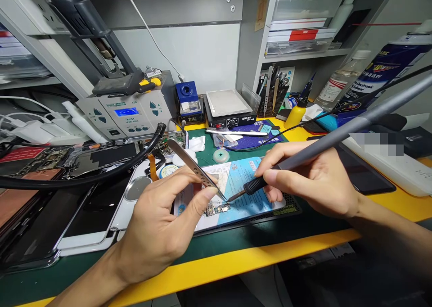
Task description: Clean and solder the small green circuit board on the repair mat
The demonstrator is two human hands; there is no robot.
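Note:
Metal tweezers (194, 163) are pinched in my left hand (165, 219), their tips pointing down and to the right. My right hand (313, 181) grips a soldering iron (253, 185) like a pen, its tip close to the tweezer tips. Both tips are at the upper edge of a small circuit board (218, 209); whether they touch it I cannot tell. This board lies on a blue and white card (248, 210), partly hidden behind my left fingers. A dark mat (293, 208) shows under the card.
At the back left stands a hot air station (135, 113), its black hose (101, 181) crossing the left side. Several phones (84, 235) lie there. Behind the card are a solder wire roll (221, 155) and a hot plate (226, 104). A yellow bottle (297, 115) and spray can (381, 73) stand right.

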